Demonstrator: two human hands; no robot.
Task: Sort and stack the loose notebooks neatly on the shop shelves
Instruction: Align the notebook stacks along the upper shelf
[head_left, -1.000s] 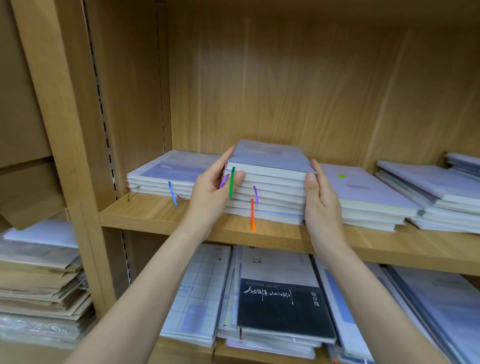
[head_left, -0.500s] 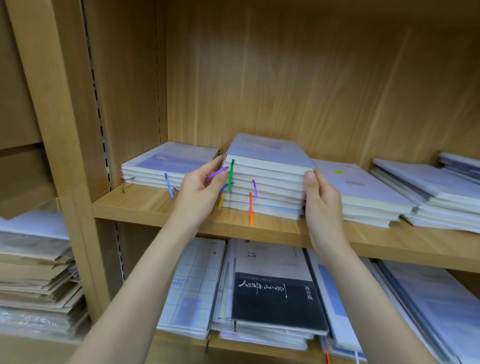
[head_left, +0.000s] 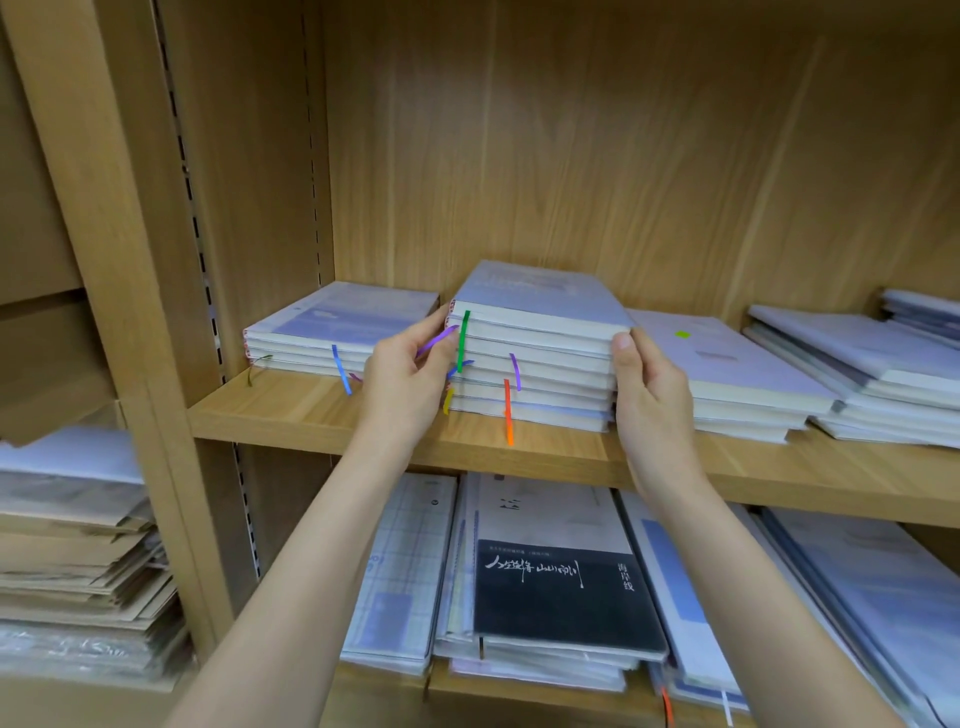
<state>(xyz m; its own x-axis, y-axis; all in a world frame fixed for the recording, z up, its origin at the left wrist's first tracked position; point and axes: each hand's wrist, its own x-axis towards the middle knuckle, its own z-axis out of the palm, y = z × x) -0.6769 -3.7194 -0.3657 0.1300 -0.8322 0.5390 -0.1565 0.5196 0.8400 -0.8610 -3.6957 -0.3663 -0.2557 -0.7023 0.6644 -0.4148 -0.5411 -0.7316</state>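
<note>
A stack of several pale blue notebooks (head_left: 535, 358) with coloured ribbon markers lies on the middle wooden shelf (head_left: 322, 415). My left hand (head_left: 410, 374) grips the stack's left front corner, fingers curled against the spines among the purple and green ribbons. On the other side, my right hand (head_left: 649, 395) holds the right front corner, thumb on the page edges and fingers hidden between this stack and its neighbour. A lower stack of similar notebooks (head_left: 322, 332) lies to the left, and another (head_left: 727, 374) to the right.
More notebook piles (head_left: 883, 374) fill the shelf's far right. The shelf below holds flat books, one with a black cover (head_left: 566, 592). Brown paper-covered stacks (head_left: 78, 561) sit in the left bay beyond the upright panel (head_left: 130, 260).
My left hand has gone from lying flat along the stack's left side to curling its fingers at the front corner. My right hand stays on the right side. The stack has barely moved.
</note>
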